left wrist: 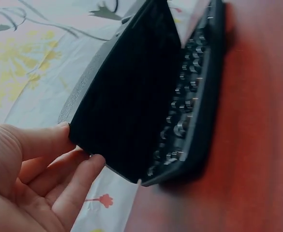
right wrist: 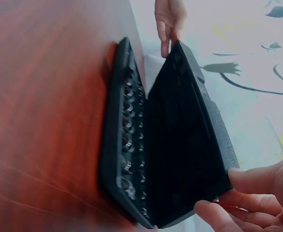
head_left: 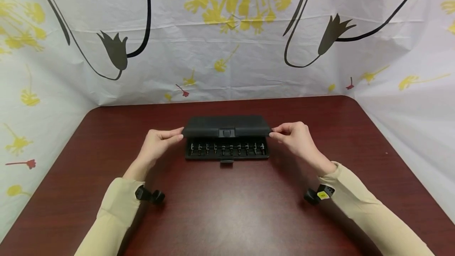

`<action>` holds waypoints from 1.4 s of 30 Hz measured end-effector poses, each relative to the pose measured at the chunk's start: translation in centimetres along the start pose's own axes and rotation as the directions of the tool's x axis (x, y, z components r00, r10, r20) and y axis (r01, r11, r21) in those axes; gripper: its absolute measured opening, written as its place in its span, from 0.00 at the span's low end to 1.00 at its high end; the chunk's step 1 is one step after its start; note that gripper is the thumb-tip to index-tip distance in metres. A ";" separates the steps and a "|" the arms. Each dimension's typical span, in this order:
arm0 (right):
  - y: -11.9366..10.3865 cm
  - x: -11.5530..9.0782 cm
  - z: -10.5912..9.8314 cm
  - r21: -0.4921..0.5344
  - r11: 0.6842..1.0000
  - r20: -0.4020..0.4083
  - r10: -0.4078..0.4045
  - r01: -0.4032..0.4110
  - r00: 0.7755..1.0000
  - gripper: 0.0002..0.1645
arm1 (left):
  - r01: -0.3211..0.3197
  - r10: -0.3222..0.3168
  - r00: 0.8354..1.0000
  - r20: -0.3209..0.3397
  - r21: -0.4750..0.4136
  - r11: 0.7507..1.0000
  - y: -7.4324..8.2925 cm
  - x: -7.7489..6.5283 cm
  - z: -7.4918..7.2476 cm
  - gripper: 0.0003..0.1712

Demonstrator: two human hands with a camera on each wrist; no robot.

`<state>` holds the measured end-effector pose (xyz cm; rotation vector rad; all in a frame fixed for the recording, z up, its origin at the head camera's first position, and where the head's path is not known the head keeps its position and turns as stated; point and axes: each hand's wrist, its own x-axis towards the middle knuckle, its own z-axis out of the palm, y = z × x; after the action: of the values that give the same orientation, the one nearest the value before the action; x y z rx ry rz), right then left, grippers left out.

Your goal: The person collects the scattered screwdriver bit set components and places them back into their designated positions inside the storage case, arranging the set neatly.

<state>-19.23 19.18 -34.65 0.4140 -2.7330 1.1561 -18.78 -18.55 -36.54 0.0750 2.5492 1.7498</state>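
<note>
A black hinged case (head_left: 226,158) lies on the table with its lid (head_left: 227,125) tilted partly up. Inside its base stands a row of several small metal pieces (head_left: 231,149), perhaps bits; their exact kind is too small to tell. My left hand (head_left: 158,145) pinches the lid's left front corner between thumb and fingers. At the opposite corner, my right hand (head_left: 296,139) pinches the lid the same way. The left wrist view shows the lid's dark inner face (left wrist: 126,92) standing over the metal pieces. A latch tab (head_left: 226,162) sticks out at the base's front.
The dark red wooden table (head_left: 227,208) has rounded back corners. Behind it and at both sides hangs a white cloth (head_left: 249,78) with yellow and grey flower prints. A small black camera is strapped on each wrist over beige sleeves (head_left: 117,204).
</note>
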 end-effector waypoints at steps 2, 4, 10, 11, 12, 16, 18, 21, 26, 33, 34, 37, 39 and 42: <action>0.1 -0.7 0.3 -0.004 1.000 0.005 0.001 -0.001 1.000 0.06 | -0.013 0.013 1.000 0.002 0.033 0.999 -0.4 -0.4 0.3 0.19; 0.2 -1.3 0.6 -0.003 1.000 0.019 0.005 -0.005 1.000 0.07 | -0.025 0.025 1.000 0.006 0.067 0.997 -0.9 -0.8 0.5 0.19; 0.5 -3.0 1.6 0.014 0.999 0.081 0.042 -0.043 0.996 0.12 | -0.084 0.086 0.996 0.001 0.219 0.972 -1.4 -1.9 1.2 0.16; 0.6 -3.2 1.7 0.019 0.999 0.086 0.044 -0.046 0.995 0.13 | -0.100 0.104 0.995 -0.001 0.250 0.963 -1.4 -2.1 1.3 0.15; 0.6 -3.4 1.9 0.028 0.999 0.092 0.042 -0.044 0.995 0.13 | -0.117 0.123 0.992 -0.004 0.281 0.953 -1.5 -2.2 1.5 0.14; 0.8 -3.8 2.3 0.018 1.000 0.091 -0.011 0.009 0.996 0.12 | -0.196 0.218 0.976 -0.014 0.382 0.903 -1.7 -2.7 2.0 0.13; 1.0 -3.8 2.4 0.003 0.999 0.089 -0.036 0.036 0.995 0.11 | -0.234 0.267 0.964 -0.019 0.422 0.876 -1.9 -2.8 2.3 0.12; 1.1 -3.9 2.5 -0.018 0.999 0.092 -0.047 0.049 0.995 0.10 | -0.269 0.314 0.949 -0.018 0.469 0.841 -2.0 -2.9 2.6 0.12; 1.2 -4.0 2.6 -0.024 0.999 0.114 -0.044 0.047 0.993 0.11 | -0.261 0.312 0.950 -0.014 0.515 0.817 -2.0 -3.0 3.0 0.11; 1.5 -4.2 3.1 -0.053 0.996 0.117 -0.059 0.065 0.991 0.12 | -0.292 0.379 0.924 -0.038 0.569 0.769 -1.9 -3.0 3.5 0.11; 1.5 -4.1 3.1 -0.058 0.996 0.118 -0.066 0.073 0.991 0.12 | -0.294 0.387 0.921 -0.041 0.580 0.760 -1.8 -3.1 3.6 0.11; 1.2 -3.9 3.0 -0.109 0.988 0.131 -0.093 0.107 0.987 0.12 | -0.275 0.388 0.921 -0.045 0.632 0.725 -1.5 -3.2 3.8 0.11; 0.8 -3.7 3.1 -0.207 0.967 0.137 -0.123 0.150 0.983 0.13 | -0.246 0.360 0.932 -0.035 0.668 0.702 -1.2 -3.2 3.8 0.11; -0.1 -3.3 3.7 -0.417 0.875 0.141 -0.204 0.245 0.969 0.19 | -0.214 0.315 0.949 -0.006 0.719 0.661 -0.7 -2.9 3.6 0.11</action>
<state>-16.13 17.10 -37.91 0.7099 -2.8101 0.4603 -15.62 -15.63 -38.46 0.3911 3.2942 0.6895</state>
